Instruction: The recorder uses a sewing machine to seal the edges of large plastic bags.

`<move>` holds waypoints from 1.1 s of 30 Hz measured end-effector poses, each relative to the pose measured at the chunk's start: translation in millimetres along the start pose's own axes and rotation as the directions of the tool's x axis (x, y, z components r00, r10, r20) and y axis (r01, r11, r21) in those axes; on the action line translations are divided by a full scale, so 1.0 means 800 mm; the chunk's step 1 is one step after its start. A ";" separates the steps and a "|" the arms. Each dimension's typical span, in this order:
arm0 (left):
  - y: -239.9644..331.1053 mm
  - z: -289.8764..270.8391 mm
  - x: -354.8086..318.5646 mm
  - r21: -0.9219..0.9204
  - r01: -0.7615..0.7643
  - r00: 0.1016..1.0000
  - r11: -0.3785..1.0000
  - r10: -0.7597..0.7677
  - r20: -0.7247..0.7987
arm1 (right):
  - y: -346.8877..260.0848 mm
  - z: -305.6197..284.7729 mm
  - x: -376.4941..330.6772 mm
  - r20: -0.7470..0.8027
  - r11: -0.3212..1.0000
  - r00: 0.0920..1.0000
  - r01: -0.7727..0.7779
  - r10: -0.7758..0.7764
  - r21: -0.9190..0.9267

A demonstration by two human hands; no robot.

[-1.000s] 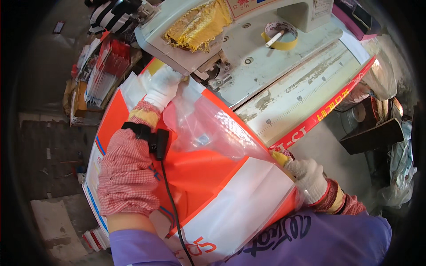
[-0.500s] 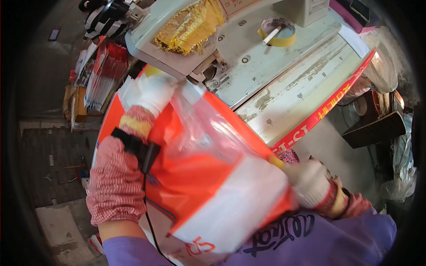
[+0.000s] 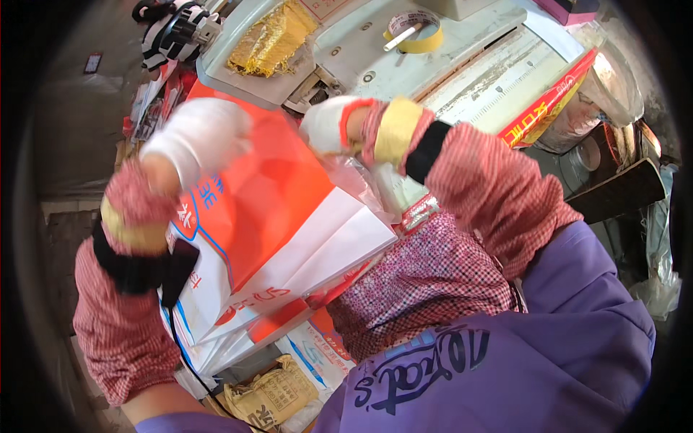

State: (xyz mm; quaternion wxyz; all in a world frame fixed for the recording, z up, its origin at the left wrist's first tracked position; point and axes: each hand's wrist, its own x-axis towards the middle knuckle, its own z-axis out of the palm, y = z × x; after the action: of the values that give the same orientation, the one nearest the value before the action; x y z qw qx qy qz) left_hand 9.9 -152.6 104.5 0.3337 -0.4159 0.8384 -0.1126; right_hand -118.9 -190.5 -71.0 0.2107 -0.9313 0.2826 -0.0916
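My left hand (image 3: 202, 137), in a white glove, is over the upper left part of an orange and white printed plastic bag (image 3: 278, 195). Motion smears its fingers. At the bag's upper right edge is my right hand (image 3: 328, 126), also gloved in white, its fingers turned away from view. Whether either hand grips the bag I cannot make out. The bag lies over a stack of similar bags (image 3: 278, 317). Clear plastic (image 3: 354, 177) shows beside it, below my right hand. Just beyond my hands is the metal plate of a pale sewing machine (image 3: 310, 90).
A yellow tape roll (image 3: 426, 42) with a white stick lies on the machine bed (image 3: 361, 43). Yellow woven cloth (image 3: 271, 40) covers part of the machine. A red box strip (image 3: 552, 101) edges the table at right. Brown paper packaging (image 3: 271, 393) lies below the stack.
My right hand has come from the lower right up to the bag's top, near the machine. My left hand has moved down and left. The bag has shifted left, uncovering the stack below.
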 end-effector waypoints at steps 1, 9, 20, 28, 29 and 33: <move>0.035 -0.007 -0.003 -0.046 -0.059 0.994 0.997 0.055 -0.097 | 0.009 -0.001 0.011 0.107 1.000 0.994 0.023 -0.022 -0.014; 0.199 -0.052 -0.006 -0.096 -0.518 0.829 0.850 0.526 0.190 | 0.039 0.008 0.040 0.012 0.932 0.946 0.316 -0.323 0.177; 0.136 -0.112 -0.099 -0.162 0.005 0.725 0.987 0.108 0.681 | 0.001 -0.006 -0.021 -0.029 0.982 0.993 0.110 -0.116 -0.154; 0.266 -0.096 -0.108 -0.310 -0.460 0.563 0.832 0.543 0.623 | -0.105 0.033 -0.075 -0.271 0.920 0.956 -0.007 -0.109 -0.393; 0.275 -0.089 -0.100 -0.333 -0.492 0.600 0.804 0.591 0.540 | -0.118 0.040 -0.090 -0.292 0.899 0.951 -0.035 -0.105 -0.436; 0.281 -0.072 -0.079 -0.412 -0.552 0.645 0.725 0.684 0.340 | -0.145 0.042 -0.160 0.056 0.948 0.956 0.276 -0.288 0.158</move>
State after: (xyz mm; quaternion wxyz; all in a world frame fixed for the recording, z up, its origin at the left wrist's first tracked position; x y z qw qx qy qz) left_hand -140.1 32.4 72.4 0.4844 -0.1569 0.8296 0.2294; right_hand -157.9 -19.8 -56.5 0.2751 -0.9468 0.1303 -0.1048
